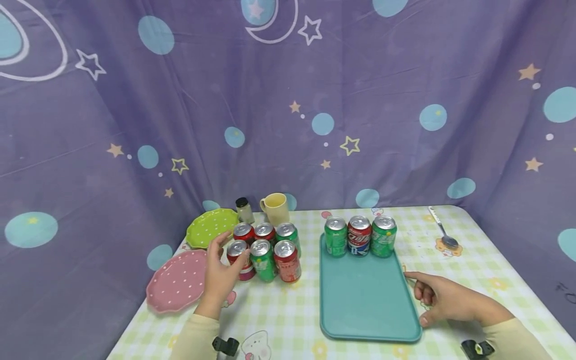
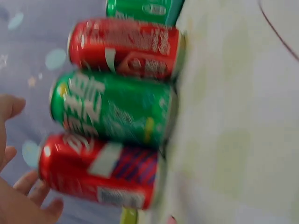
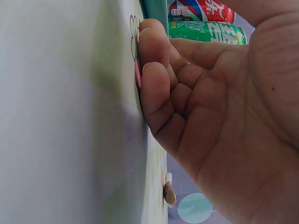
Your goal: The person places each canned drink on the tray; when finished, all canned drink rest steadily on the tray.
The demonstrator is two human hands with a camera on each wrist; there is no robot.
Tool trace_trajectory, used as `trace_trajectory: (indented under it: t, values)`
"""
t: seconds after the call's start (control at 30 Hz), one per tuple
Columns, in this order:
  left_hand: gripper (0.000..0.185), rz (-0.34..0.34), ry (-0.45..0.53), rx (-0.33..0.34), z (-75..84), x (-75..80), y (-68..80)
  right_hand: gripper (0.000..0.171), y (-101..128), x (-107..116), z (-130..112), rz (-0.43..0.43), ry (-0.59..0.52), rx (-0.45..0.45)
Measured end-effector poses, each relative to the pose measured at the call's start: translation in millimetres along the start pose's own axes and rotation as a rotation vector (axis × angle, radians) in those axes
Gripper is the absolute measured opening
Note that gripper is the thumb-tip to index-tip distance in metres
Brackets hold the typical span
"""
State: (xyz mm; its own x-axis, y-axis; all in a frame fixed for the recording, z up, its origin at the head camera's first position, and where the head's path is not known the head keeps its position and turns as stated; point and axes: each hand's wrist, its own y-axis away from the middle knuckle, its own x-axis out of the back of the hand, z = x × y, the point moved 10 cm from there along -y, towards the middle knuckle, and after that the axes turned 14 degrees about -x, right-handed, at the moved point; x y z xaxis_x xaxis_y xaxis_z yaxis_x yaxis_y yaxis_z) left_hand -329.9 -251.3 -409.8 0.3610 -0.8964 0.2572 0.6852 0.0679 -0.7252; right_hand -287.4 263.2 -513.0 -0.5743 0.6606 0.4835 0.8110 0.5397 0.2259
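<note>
My left hand [image 1: 221,270] reaches over the front left red can [image 1: 243,274], thumb and fingers spread around its top. In the left wrist view the fingers [image 2: 28,182] are beside that can's top end, and the thumb stands apart from it. Beside it are a green Sprite can [image 1: 264,265] and another red can [image 1: 288,265], with several cans behind. My right hand [image 1: 450,300] rests beside the teal tray [image 1: 366,300], index fingertip and thumb at its right edge, the other fingers loosely bent. On the tray's far end stand a green can [image 1: 335,239], a red-and-blue can [image 1: 359,237] and a Sprite can [image 1: 383,237].
A pink dotted plate [image 1: 177,282] and a green dotted plate [image 1: 211,227] lie at the left. Behind the cans stand a black-lidded jar [image 1: 244,211] and a yellow mug [image 1: 276,208]. A spoon [image 1: 443,232] lies at the far right. A purple curtain [image 1: 288,100] hangs behind.
</note>
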Motion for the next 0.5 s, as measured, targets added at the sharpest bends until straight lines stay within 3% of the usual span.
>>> trace_trajectory:
  t: [0.3,0.5]
  values:
    - [0.082,-0.102,0.08,0.196,-40.4,-2.8,18.2,0.112,-1,0,3,-0.006,0.002,-0.011]
    - [0.092,-0.171,0.111,0.247,-53.4,-7.3,27.3,0.112,0,1,5,-0.004,0.0,-0.031]
